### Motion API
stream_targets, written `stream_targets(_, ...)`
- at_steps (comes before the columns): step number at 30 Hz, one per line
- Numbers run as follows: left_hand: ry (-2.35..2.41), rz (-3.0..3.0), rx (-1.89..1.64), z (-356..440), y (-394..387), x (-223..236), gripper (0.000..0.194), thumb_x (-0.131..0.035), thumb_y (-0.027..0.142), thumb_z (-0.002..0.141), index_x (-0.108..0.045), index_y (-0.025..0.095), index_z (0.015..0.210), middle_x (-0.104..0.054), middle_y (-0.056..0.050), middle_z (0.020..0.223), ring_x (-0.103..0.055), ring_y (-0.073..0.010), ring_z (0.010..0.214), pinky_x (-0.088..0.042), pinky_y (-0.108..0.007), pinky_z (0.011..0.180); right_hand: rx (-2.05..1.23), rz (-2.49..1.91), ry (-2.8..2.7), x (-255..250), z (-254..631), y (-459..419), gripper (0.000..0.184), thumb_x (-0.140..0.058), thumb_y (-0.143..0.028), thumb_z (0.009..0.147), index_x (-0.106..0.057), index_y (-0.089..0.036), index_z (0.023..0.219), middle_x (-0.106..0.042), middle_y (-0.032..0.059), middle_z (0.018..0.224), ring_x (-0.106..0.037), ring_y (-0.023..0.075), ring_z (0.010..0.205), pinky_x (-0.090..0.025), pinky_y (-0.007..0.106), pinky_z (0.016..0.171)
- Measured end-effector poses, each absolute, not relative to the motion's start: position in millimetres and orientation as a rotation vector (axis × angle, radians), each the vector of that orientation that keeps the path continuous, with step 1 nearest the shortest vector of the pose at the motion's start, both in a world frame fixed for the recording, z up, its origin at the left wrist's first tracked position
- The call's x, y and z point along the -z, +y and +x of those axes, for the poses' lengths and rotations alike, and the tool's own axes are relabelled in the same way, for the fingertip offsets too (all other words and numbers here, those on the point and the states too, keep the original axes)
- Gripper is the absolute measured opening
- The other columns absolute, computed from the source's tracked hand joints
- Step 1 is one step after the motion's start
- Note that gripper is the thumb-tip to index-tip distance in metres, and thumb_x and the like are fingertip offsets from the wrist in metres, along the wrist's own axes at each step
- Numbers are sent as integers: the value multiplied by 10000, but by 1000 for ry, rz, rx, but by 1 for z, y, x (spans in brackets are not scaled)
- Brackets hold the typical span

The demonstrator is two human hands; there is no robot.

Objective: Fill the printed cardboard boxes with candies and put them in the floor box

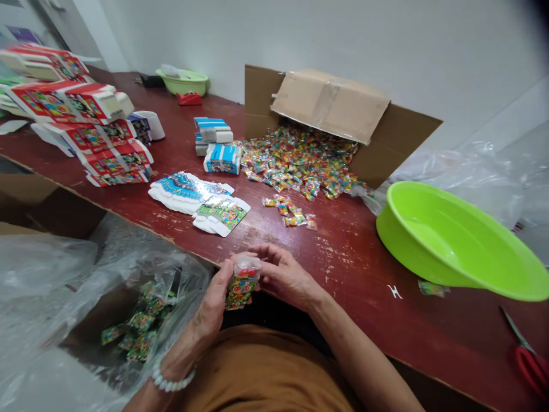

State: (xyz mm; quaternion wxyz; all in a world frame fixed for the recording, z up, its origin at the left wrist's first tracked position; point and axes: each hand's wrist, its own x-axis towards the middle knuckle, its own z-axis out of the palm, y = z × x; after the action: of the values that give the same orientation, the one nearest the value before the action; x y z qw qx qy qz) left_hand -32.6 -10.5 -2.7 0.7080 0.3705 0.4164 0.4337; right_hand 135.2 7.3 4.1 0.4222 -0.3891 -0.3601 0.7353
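Observation:
My left hand (218, 290) is closed around a small green printed candy box (241, 290), held upright at the table's front edge. Clear wrapping and red candy show at the box's top. My right hand (285, 274) has its curled fingers against the right side and back of the same box; some fingertips are hidden behind it. Ahead of my hands, a few wrapped candies (294, 213) lie loose on the table. A fanned row of flat unfilled cartons (184, 193) lies to their left, with a green carton (223, 213) at its near end.
An open cardboard box (332, 106) spills a heap of wrapped candies (300, 157). At right are a lime-green basin (454, 246) and red-handled scissors (525, 355). Red carton stacks (103, 137) stand left. Below left, a plastic-lined box (90, 337) contains several filled green boxes (141, 323).

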Motion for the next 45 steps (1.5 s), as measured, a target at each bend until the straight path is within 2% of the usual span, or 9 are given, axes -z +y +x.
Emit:
stream_targets(7, 1029, 879, -886, -32, -7, 12, 725, -486, 769, 850, -743, 146, 1116, -766, -87, 766, -666, -213, 635, -522, -286, 562, -1826, -942, -851, -6, 136, 5, 444, -857, -415, 734, -662, -222, 1083, -664, -13, 903, -532, 64, 601, -479, 221, 594)
stream_targets(12, 1041, 1016, -897, -28, -7, 5, 522, -619, 620, 840, -770, 159, 1033, -765, -82, 828, -698, -237, 753, -524, -269, 583, -1744, -1047, -1071, -3, 135, 7, 377, -885, -267, 669, -695, -198, 987, -675, -15, 866, -587, 98, 686, -475, 199, 585)
stream_targets(18, 972, 830, -952, -24, -8, -3, 431, -705, 523, 740, -678, 161, 971, -695, -26, 631, -597, -171, 495, -500, -266, 454, -1972, -809, -890, 6, 142, 8, 524, -876, -382, 689, -696, -220, 1153, -710, 17, 997, -582, 74, 623, -490, 204, 583)
stream_targets(22, 977, 838, -989, -24, -7, 5, 476, -706, 526, 756, -609, 185, 1074, -698, -10, 645, -617, -172, 509, -507, -255, 451, -1811, -889, -1007, 12, 135, 8, 451, -816, -334, 729, -673, -224, 1142, -700, 14, 1003, -549, 66, 580, -460, 196, 535)
stream_targets(27, 985, 797, -973, -21, -9, 5, 566, -760, 520, 764, -575, 198, 1192, -712, 4, 804, -662, -172, 569, -524, -244, 441, -1142, -1170, -1498, 8, 126, 7, 222, -672, -183, 790, -719, -213, 1005, -681, 26, 947, -589, 121, 710, -491, 224, 606)
stream_targets(30, 870, 619, -933, -20, -10, -1, 589, -685, 576, 836, -551, 189, 1260, -710, -9, 796, -657, -166, 529, -525, -248, 430, -1106, -1184, -1580, 4, 128, 4, 153, -607, -235, 883, -732, -210, 969, -700, 15, 818, -594, 118, 601, -497, 246, 580)
stream_targets(35, 802, 368, -883, -20, -5, -9, 402, -516, 478, 973, -565, 167, 1223, -680, -3, 688, -615, -153, 440, -511, -253, 393, -1041, -954, -1647, 4, 133, -4, 183, -638, -347, 915, -761, -223, 863, -754, 66, 969, -695, 200, 901, -555, 346, 828)
stream_targets(40, 862, 477, -903, -17, -5, -4, 571, -494, 589, 953, -567, 159, 1322, -713, -24, 717, -594, -147, 416, -488, -248, 384, -1497, -1085, -1260, 10, 125, 3, 248, -775, -424, 793, -725, -185, 837, -687, 5, 714, -556, 103, 504, -487, 243, 475)
stream_targets(45, 868, 529, -863, -21, -4, -1, 712, -531, 706, 876, -640, 132, 1283, -670, -20, 613, -578, -142, 414, -455, -224, 385, -1516, -993, -1265, 6, 124, 8, 297, -740, -466, 827, -714, -171, 814, -755, 60, 958, -597, 100, 571, -506, 243, 509)
